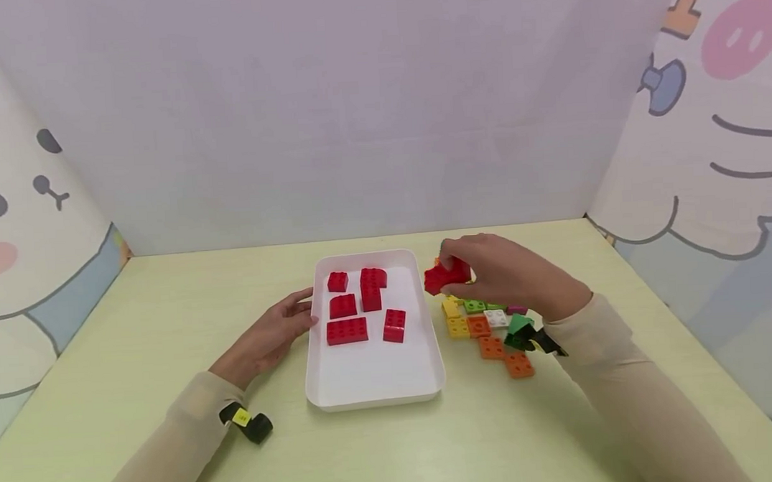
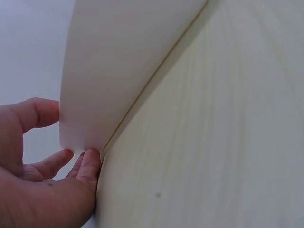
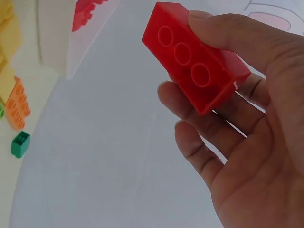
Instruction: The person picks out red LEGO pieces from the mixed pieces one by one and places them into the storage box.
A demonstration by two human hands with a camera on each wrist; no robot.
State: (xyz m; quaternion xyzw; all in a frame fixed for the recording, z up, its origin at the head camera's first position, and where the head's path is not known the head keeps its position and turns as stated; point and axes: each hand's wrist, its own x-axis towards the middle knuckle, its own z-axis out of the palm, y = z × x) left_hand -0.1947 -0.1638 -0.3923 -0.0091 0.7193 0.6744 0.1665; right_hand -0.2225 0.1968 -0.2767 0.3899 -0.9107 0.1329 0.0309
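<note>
My right hand (image 1: 507, 272) pinches a red toy brick (image 3: 192, 59) between thumb and fingers, raised beside the right rim of a white tray (image 1: 379, 378). In the right wrist view the brick is tilted, its hollow underside with round tubes showing. My left hand (image 1: 275, 336) is at the tray's left side; its fingertips (image 2: 47, 113) touch the outer wall there. Several red bricks (image 1: 347, 331) lie spread over the far and middle part of the tray, some rectangular and some with a rounded top.
Right of the tray, partly under my right forearm, lie loose bricks: yellow (image 1: 458, 328), orange (image 1: 519, 365), white (image 1: 496, 318), green and purple. A dark green brick (image 3: 20, 144) shows in the right wrist view. A pale cloth (image 1: 355, 127) hangs behind the light table (image 1: 233, 291).
</note>
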